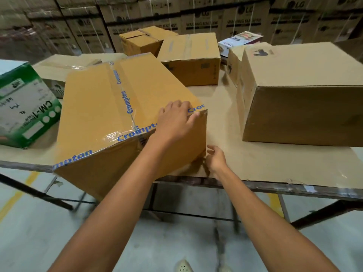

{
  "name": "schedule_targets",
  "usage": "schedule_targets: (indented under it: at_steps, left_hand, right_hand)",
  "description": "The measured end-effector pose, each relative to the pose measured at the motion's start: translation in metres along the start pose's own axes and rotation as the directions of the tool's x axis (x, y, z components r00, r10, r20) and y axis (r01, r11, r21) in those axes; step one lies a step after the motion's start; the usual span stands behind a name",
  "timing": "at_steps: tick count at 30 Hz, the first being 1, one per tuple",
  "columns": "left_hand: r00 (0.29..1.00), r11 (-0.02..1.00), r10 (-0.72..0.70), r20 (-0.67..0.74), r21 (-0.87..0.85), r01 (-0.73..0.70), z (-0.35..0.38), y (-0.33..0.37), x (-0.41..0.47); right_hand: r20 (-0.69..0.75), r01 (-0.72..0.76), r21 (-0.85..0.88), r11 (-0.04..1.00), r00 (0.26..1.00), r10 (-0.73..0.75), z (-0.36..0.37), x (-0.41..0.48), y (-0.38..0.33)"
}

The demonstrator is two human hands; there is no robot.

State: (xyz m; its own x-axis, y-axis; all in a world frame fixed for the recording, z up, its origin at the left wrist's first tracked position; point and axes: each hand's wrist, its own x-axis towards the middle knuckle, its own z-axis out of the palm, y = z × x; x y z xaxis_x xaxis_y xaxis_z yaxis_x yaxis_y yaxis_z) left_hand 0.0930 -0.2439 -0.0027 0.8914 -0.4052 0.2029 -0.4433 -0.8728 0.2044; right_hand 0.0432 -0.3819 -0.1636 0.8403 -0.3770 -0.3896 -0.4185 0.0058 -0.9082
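Well, tan carton (94, 107), blue-taped seams

2 forearms bare past the elbow; left hand (176, 122) and right hand (216, 158) bare; below the table (275, 165), a pale left shoe (183, 267) with small round toe holes and a pale right shoe (225, 269).
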Motion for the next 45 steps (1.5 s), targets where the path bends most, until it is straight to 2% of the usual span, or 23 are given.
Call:
schedule_targets:
  at_steps: [2, 4, 6, 8, 9, 11, 14, 16, 18, 21, 23, 27, 32, 34, 36, 38, 40, 43, 45]
  left_hand:
    - [0.999, 0.997, -0.049, -0.008, 0.066, 0.05, 0.008, 0.009, 0.001]
    - [0.995, 0.99, -0.092, -0.031, 0.109, 0.094, 0.013, 0.014, -0.005]
    - [0.99, 0.988, -0.121, -0.072, 0.083, 0.127, 0.012, 0.015, -0.017]
    - [0.983, 0.989, -0.137, -0.119, 0.043, 0.143, 0.008, 0.014, -0.033]
    - [0.978, 0.988, -0.143, -0.149, 0.029, 0.149, 0.007, 0.012, -0.044]
    - [0.963, 0.986, -0.157, -0.219, 0.018, 0.165, 0.006, 0.009, -0.069]
    - [0.94, 0.977, -0.195, -0.279, 0.029, 0.212, 0.005, 0.01, -0.102]
    - [0.906, 0.95, -0.29, -0.309, 0.022, 0.312, 0.005, 0.019, -0.116]
    - [0.856, 0.896, -0.406, -0.32, 0.048, 0.442, 0.001, 0.029, -0.124]
    - [0.824, 0.819, -0.499, -0.269, 0.164, 0.55, -0.002, 0.035, -0.134]
    - [0.819, 0.808, -0.523, -0.237, 0.168, 0.565, -0.004, 0.031, -0.142]
    - [0.848, 0.841, -0.517, -0.119, 0.115, 0.529, -0.017, 0.012, -0.157]
    - [0.848, 0.849, -0.529, -0.043, -0.041, 0.527, -0.081, -0.027, -0.159]
    - [0.834, 0.814, -0.551, 0.01, -0.211, 0.541, -0.114, -0.051, -0.159]
    - [0.85, 0.762, -0.525, 0.038, -0.423, 0.49, -0.15, -0.072, -0.159]
    - [0.877, 0.745, -0.48, 0.019, -0.52, 0.418, -0.181, -0.091, -0.159]
    - [0.875, 0.674, -0.482, 0.041, -0.621, 0.4, -0.209, -0.11, -0.159]
    - [0.855, 0.494, -0.507, 0.106, -0.777, 0.389, -0.241, -0.138, -0.167]
    - [0.838, 0.393, -0.536, 0.1, -0.849, 0.353, -0.253, -0.155, -0.171]
  right_hand:
    - [0.052, 0.044, 0.001, 0.999, 0.998, -0.044, 0.002, 0.001, 0.003]
    - [0.038, 0.033, 0.037, 0.999, 0.999, -0.034, 0.005, -0.004, 0.006]
    - [0.043, -0.086, 0.236, 0.968, 0.996, 0.078, 0.009, -0.008, 0.009]
    - [0.148, -0.251, 0.462, 0.85, 0.967, 0.205, 0.008, -0.019, 0.013]
    - [0.186, -0.284, 0.496, 0.82, 0.958, 0.219, 0.008, -0.028, 0.016]
    - [0.201, -0.259, 0.449, 0.855, 0.962, 0.186, 0.008, -0.046, 0.028]
    - [0.129, -0.181, 0.269, 0.946, 0.98, 0.151, 0.018, -0.061, 0.049]
    - [0.125, -0.269, 0.264, 0.926, 0.962, 0.244, 0.026, -0.067, 0.053]
    - [0.197, -0.381, 0.288, 0.879, 0.922, 0.335, 0.032, -0.077, 0.058]
    - [0.412, -0.545, 0.289, 0.787, 0.813, 0.412, 0.038, -0.091, 0.067]
    - [0.534, -0.56, 0.341, 0.756, 0.777, 0.335, 0.041, -0.092, 0.068]
    - [0.608, -0.588, 0.319, 0.743, 0.729, 0.315, 0.051, -0.104, 0.057]
    - [0.618, -0.497, 0.387, 0.777, 0.765, 0.182, 0.073, -0.133, 0.025]
    - [0.575, -0.398, 0.372, 0.839, 0.808, 0.129, 0.084, -0.144, 0.003]
    - [0.512, -0.292, 0.418, 0.86, 0.858, 0.043, 0.092, -0.156, -0.023]
    - [0.442, -0.201, 0.474, 0.857, 0.896, -0.035, 0.099, -0.17, -0.052]
    - [0.37, -0.121, 0.513, 0.85, 0.924, -0.093, 0.102, -0.187, -0.082]
    - [0.306, -0.022, 0.522, 0.853, 0.938, -0.163, 0.107, -0.206, -0.122]
    - [0.263, 0.052, 0.518, 0.854, 0.94, -0.217, 0.105, -0.216, -0.148]
